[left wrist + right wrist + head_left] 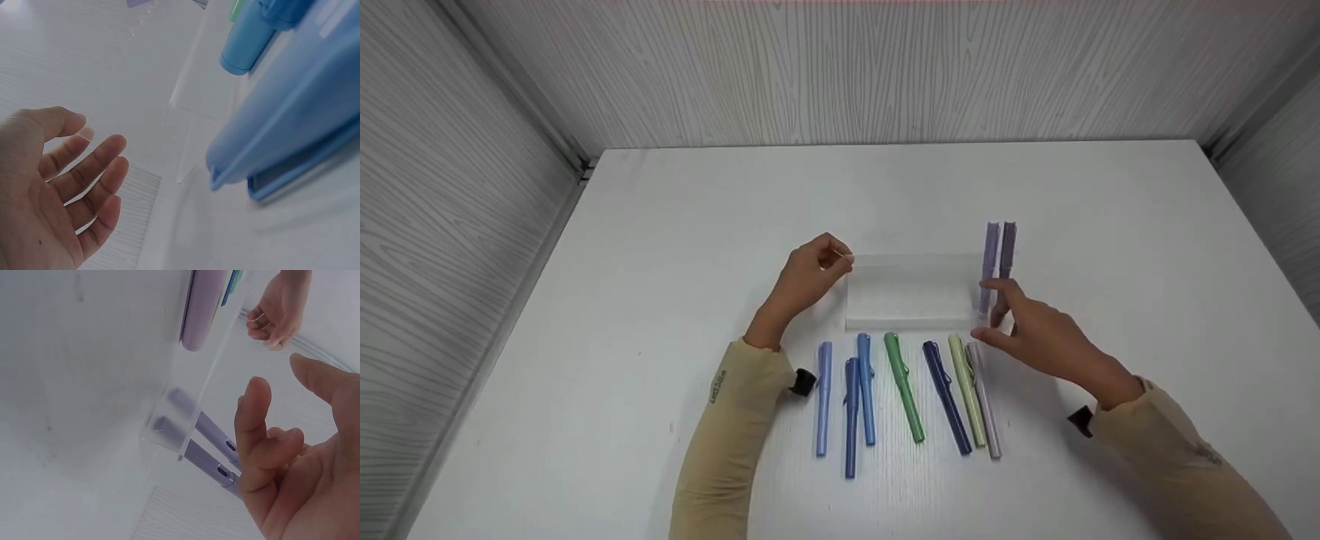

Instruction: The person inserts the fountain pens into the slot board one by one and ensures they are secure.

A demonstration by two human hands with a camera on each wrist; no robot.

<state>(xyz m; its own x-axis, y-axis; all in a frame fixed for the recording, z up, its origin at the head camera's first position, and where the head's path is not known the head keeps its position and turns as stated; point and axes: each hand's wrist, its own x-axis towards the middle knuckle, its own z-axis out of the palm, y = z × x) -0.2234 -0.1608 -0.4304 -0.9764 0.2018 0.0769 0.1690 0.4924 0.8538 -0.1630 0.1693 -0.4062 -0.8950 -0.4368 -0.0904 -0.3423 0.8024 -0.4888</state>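
My left hand is at the far left corner of a clear, shallow box. Its fingers are loosely bent, and in the left wrist view the hand appears to hold nothing. My right hand is at the box's right end, thumb and index finger apart. In the head view its index fingertip overlaps a light purple pen; contact is unclear. A dark purple pen stands close alongside. Both pens reach past the box's far edge, their lower ends partly seen through clear plastic in the right wrist view.
A row of capped pens lies in front of the box: periwinkle, dark blue, blue, green, navy, yellow-green and pale mauve. Grey wood-grain panels border the white table.
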